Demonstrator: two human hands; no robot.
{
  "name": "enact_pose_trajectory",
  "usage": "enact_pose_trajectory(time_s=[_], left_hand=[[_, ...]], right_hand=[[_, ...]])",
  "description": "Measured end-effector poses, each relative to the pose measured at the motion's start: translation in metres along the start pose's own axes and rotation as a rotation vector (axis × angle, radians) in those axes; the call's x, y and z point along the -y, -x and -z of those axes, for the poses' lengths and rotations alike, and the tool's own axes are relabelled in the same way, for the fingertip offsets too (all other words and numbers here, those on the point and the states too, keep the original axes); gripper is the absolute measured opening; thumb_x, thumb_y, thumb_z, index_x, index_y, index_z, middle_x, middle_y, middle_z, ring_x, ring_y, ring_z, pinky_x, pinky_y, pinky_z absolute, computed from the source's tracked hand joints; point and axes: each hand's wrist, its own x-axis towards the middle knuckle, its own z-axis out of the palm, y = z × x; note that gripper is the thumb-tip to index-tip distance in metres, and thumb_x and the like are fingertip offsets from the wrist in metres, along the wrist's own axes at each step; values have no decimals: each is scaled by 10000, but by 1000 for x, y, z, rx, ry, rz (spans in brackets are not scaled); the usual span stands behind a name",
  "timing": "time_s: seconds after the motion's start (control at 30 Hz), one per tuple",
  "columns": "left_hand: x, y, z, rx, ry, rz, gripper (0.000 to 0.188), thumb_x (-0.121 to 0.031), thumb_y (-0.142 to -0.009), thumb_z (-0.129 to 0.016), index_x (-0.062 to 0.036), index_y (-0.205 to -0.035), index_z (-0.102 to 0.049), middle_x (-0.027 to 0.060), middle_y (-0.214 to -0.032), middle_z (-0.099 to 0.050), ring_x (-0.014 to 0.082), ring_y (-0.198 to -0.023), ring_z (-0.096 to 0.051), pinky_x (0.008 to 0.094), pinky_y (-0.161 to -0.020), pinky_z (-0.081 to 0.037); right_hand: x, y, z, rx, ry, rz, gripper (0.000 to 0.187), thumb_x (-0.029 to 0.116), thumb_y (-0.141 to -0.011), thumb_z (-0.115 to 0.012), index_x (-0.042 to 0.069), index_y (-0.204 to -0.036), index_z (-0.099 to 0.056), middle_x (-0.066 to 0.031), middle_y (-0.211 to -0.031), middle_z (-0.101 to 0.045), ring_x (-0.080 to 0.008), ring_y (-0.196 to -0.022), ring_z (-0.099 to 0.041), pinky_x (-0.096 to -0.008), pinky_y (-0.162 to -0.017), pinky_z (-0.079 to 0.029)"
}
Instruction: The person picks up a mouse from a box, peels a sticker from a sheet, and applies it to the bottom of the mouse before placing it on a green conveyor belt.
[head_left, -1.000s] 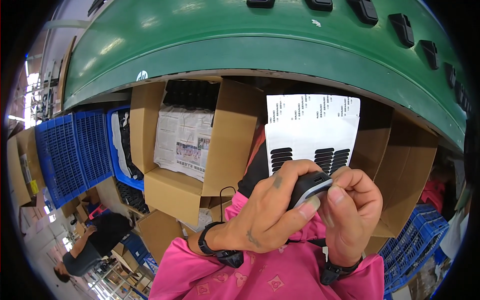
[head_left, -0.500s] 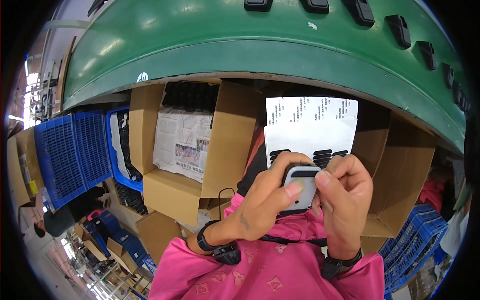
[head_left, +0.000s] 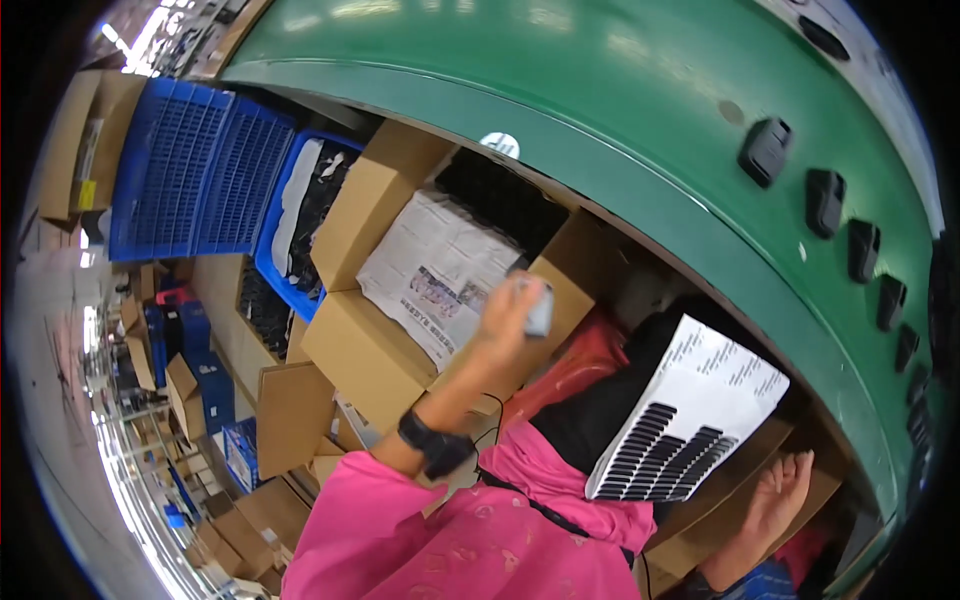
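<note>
My left hand (head_left: 503, 328) grips a small grey plastic casing (head_left: 540, 312), blurred by motion. It is above the flap of an open cardboard box (head_left: 375, 345) that holds dark parts and a newspaper sheet (head_left: 425, 270). Across my lap lies a white sheet of black oblong stickers (head_left: 705, 400), part of its backing bare. Off to the right, my right hand (head_left: 778, 497) is open with fingers loosely bent, and nothing shows in it. Behind that hand stands a second cardboard box (head_left: 730, 515).
A green workbench (head_left: 600, 110) curves across the top, with several black casings (head_left: 825, 200) in a row at its right. On the left are blue crates (head_left: 170, 170) and a blue bin (head_left: 268, 240) of black parts. More cardboard boxes (head_left: 295, 420) stand beside my left arm.
My left hand has carried the grey casing left, toward the newspaper-lined box. My right hand has let go and moved right. The view has turned, and the sticker sheet now shows more fully.
</note>
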Motion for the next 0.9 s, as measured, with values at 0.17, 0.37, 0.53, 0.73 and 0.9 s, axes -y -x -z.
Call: enact_pose_trajectory(time_s=[0.17, 0.37, 0.53, 0.73, 0.9], left_hand=[[95, -96, 105, -113, -213, 395, 422, -425, -909, -537, -15, -1008, -558, 203, -927, -598, 358, -863, -595, 401, -776, -468], [162, -126, 89, -98, -899, -42, 399, -214, -731, -750, -31, -1040, -578, 220, -958, -599, 406, -914, -586, 465, -793, -471], [178, -123, 62, -77, -910, -48, 354, -138, -789, -678, -2, -1090, -550, 239, -1023, -569, 439, -923, -575, 480, -792, -484], [194, -117, 55, -160, -900, -165, 296, -82, -828, -617, 41, -1091, -560, 278, -976, -580, 455, -857, -575, 475, -757, -483], [198, -130, 77, -64, -963, -88, 237, -97, -842, -600, 13, -1050, -574, 269, -1004, -583, 437, -838, -585, 474, -735, -490]], right_hand=[[6, -60, -29, -276, 5, 144, 326, 378, -954, -560, 54, -969, -600, -9, -718, -548, -67, -577, -444, -163, -485, -379], [19, -72, 1, 93, 50, 72, 327, 410, -926, -594, 82, -913, -587, -32, -715, -580, -55, -534, -465, -163, -437, -339], [24, -71, 0, -46, 105, 86, 328, 408, -914, -615, 81, -918, -587, -28, -681, -559, -56, -506, -442, -171, -397, -313], [22, -69, -11, -48, 65, 84, 365, 423, -887, -647, 98, -754, -549, -34, -657, -533, -63, -490, -413, -172, -393, -311], [22, -66, -20, -109, 55, 81, 464, 436, -877, -656, 137, -595, -441, -28, -647, -519, -64, -499, -409, -172, -396, -295]])
